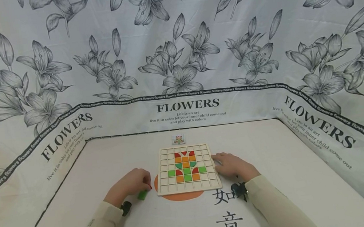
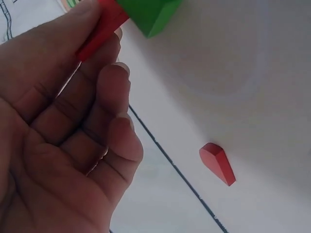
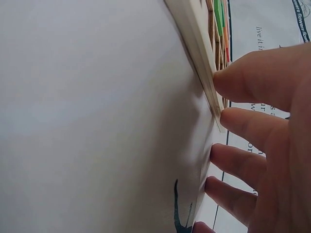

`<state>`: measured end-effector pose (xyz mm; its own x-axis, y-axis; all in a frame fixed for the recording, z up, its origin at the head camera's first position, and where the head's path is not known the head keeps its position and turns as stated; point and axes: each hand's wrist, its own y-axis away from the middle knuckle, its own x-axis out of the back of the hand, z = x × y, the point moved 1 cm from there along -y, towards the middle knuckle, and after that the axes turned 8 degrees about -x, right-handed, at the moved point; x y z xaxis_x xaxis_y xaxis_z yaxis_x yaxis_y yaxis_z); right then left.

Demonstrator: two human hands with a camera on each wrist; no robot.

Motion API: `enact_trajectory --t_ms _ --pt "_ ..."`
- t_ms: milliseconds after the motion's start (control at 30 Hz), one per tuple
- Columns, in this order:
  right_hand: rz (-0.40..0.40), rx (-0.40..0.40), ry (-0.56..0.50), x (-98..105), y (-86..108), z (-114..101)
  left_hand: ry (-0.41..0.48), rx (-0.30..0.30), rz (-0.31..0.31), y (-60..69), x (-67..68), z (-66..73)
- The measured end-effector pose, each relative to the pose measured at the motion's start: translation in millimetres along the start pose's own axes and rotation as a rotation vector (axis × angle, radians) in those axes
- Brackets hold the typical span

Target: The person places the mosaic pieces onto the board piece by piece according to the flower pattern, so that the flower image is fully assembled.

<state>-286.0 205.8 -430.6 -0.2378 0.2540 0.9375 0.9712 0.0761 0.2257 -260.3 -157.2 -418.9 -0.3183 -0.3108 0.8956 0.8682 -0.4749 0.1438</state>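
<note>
My left hand pinches a red piece between thumb and fingers, just left of the board. Close by that hand is a green piece, seen also at the top of the left wrist view. A second red piece, with one rounded side, lies on the table. The wooden grid board carries a flower-like pattern of red, orange and green pieces in its middle cells. At the board's right edge rests my right hand; its thumb and a finger touch the side, with the other fingers spread loosely.
Behind the board lies a small pattern card. An orange round print on the tablecloth shows from under the board, with black written characters to its right. A flower-printed cloth hangs around the table.
</note>
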Motion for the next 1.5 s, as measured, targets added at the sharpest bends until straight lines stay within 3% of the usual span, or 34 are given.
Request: enact_trajectory --t_ms 200,567,1167,1500 --pt "-0.001 -0.005 -0.003 0.3 0.1 -0.2 0.031 -0.019 0.034 -3.9 3.2 1.0" --pt "0.001 -0.006 -0.009 -1.3 -1.8 1.2 0.076 -0.131 0.107 -12.6 3.5 8.0" --pt "0.007 -0.001 0.002 -4.1 -3.7 4.7 0.145 -0.131 0.094 -29.4 -6.7 28.0" --pt "0.004 -0.001 -0.002 -2.9 -2.7 3.6 0.110 -0.186 0.142 -36.9 -12.2 35.5"
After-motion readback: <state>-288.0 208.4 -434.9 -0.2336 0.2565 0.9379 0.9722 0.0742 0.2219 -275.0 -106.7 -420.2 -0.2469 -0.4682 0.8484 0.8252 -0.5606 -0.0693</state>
